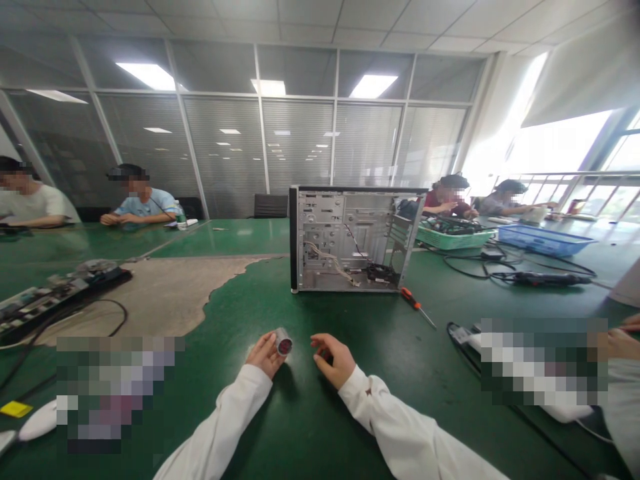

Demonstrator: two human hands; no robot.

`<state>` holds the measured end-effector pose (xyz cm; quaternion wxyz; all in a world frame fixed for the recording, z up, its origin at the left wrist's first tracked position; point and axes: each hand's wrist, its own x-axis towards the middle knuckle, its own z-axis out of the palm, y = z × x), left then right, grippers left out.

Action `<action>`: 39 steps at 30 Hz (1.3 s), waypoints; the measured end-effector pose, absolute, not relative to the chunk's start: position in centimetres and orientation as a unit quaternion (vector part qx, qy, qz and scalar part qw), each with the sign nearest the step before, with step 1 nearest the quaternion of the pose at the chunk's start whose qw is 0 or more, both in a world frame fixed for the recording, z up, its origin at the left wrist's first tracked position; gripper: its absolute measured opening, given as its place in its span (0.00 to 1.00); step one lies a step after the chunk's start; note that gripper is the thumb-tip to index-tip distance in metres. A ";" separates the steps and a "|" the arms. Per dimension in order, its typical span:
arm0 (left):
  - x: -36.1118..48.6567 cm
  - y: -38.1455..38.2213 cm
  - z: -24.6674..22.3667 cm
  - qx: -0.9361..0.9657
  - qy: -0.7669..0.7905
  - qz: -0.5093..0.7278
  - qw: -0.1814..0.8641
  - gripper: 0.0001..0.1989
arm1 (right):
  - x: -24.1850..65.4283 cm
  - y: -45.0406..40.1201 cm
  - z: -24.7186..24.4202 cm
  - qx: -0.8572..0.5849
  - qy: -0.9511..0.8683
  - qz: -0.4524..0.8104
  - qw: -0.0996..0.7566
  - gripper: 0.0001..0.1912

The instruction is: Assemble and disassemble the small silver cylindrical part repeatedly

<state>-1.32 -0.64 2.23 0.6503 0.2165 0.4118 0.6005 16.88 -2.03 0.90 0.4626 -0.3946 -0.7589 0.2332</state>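
Observation:
My left hand (263,355) is closed around a small, clear round jar (284,341). The jar is tipped so that one end faces me, and dark reddish bits show inside it, too small to name. A short gap to the right, my right hand (334,359) hovers over the green table (270,307) with half-curled fingers. Its thumb and forefinger are apart, and the inside of the palm is in shadow. Beyond both hands stands an upright computer case (350,240) with its side off, showing bare metal, loose cables (333,260) and a black part (383,272) at the bottom.
An orange-handled screwdriver (413,300) lies by the case's right corner. At left are a circuit board assembly (65,293), cables and a white mouse (40,420). Green (455,239) and blue baskets (545,239) stand at right, near a black corded tool (550,279). Several people sit around the table.

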 end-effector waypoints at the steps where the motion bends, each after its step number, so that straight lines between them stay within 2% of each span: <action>1: -1.3 -0.6 2.2 0.206 0.415 0.596 0.655 0.05 | 16.8 -2.1 1.0 -0.386 -0.764 0.229 0.462 0.20; 4: -1.0 -0.7 2.2 0.199 0.430 0.578 0.665 0.04 | 16.7 -2.5 1.2 -0.359 -0.783 0.207 0.463 0.24; 8: -0.6 -1.0 1.9 0.274 0.444 0.528 0.670 0.11 | 16.6 -3.4 1.8 -0.321 -0.814 0.173 0.452 0.28; 15: 0.3 -1.0 1.0 0.400 0.487 0.467 0.620 0.20 | 16.4 -4.8 3.4 -0.291 -0.854 0.108 0.417 0.18; 19: 0.1 -1.0 1.1 0.382 0.464 0.463 0.651 0.16 | 16.2 -4.7 3.1 -0.299 -0.848 0.099 0.425 0.18; 27: -0.6 -0.7 1.5 0.279 0.406 0.486 0.722 0.02 | 15.6 -4.1 2.6 -0.328 -0.802 0.093 0.489 0.21; 34: -0.8 -0.9 1.0 0.238 0.351 0.517 0.744 0.05 | 14.9 -3.9 2.7 -0.371 -0.739 0.145 0.543 0.17; 39: -0.7 -0.9 0.6 0.263 0.346 0.513 0.740 0.09 | 14.5 -3.5 2.4 -0.423 -0.642 0.275 0.578 0.13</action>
